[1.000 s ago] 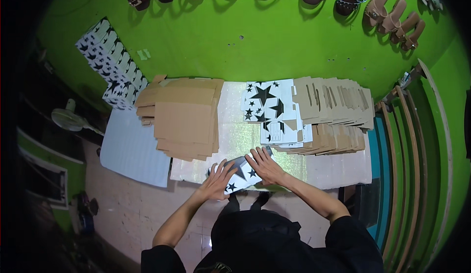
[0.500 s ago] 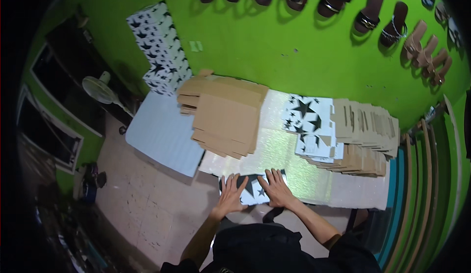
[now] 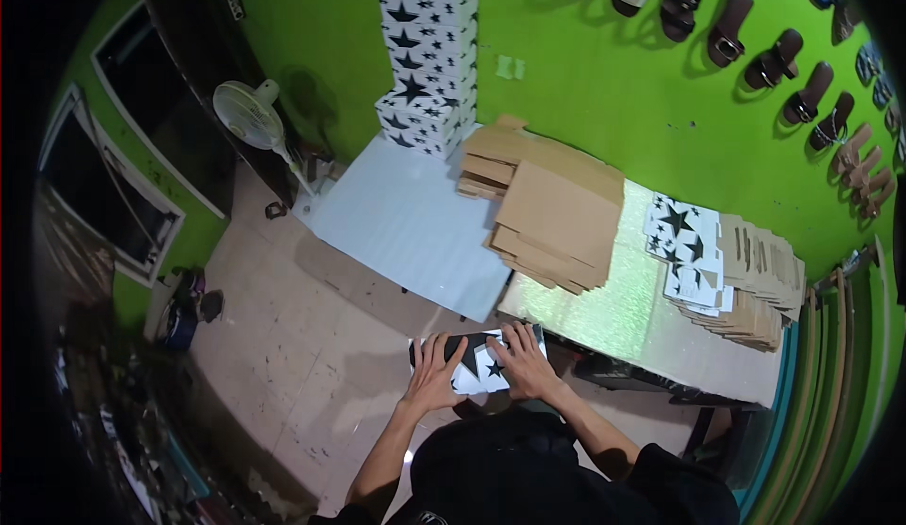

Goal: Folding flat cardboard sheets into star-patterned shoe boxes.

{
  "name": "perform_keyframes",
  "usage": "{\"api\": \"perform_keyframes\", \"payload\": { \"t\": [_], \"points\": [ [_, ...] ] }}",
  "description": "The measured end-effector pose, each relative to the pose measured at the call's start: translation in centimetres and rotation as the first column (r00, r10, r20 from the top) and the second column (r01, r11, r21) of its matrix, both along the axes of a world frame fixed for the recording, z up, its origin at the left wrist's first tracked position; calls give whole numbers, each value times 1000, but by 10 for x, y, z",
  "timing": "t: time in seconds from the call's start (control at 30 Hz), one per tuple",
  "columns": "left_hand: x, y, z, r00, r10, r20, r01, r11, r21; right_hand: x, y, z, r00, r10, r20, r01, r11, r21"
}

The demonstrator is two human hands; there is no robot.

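The person's dark-clothed torso occupies the near edge of the view. Directly in front of it, a white box printed with black stars is held just beside the near left corner of the shiny table, with tiled floor showing around its left side. The left hand grips the left end of the box, fingers spread over the upper face; the right hand grips the right end likewise. The hands cover parts of the upper face, and the underside is hidden. Beyond the box, the shiny table extends to the right, and a pale blue table adjoins it on the left. A pile of flat brown cardboard spans the junction, blocking the far part of both tabletops there. At the right end of the shiny table, star-printed sheets lie against overlapping brown cardboard pieces. A rack with long rails stands past that end. Left of the pale blue table stands a fan. At its far end, star-printed boxes are stacked upright near the green wall, on which sandals are mounted.
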State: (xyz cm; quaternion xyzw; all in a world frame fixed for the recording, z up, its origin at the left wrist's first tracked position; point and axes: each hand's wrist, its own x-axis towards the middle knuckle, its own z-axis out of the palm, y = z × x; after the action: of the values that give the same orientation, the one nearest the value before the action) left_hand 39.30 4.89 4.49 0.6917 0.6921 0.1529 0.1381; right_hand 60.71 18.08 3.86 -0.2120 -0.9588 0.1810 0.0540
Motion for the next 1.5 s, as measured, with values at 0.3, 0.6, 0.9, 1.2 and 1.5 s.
{"api": "perform_keyframes", "payload": {
  "t": [0.3, 0.6, 0.9, 1.2, 1.5],
  "points": [
    [-120, -3, -13, 996, 87, -6, -87, 996, 1, -131, 20, -7, 994, 112, -13, -112, 992, -57],
    [-245, 34, -11, 975, 216, -49, -212, 974, 75, -285, 85, -18, 966, 253, -42, -255, 967, -29],
    [-346, 118, -13, 981, 169, -98, -160, 982, 97, -378, 154, -6, 983, 184, -12, -183, 982, 38],
    [-426, 241, -27, 978, -208, 6, 208, 978, 15, -399, 195, -7, 980, -198, 37, 195, 979, 65],
    [-546, 449, 62, 919, -377, -115, 394, 890, 230, -513, 294, 44, 813, -537, -225, 582, 755, 304]
  ]
}}
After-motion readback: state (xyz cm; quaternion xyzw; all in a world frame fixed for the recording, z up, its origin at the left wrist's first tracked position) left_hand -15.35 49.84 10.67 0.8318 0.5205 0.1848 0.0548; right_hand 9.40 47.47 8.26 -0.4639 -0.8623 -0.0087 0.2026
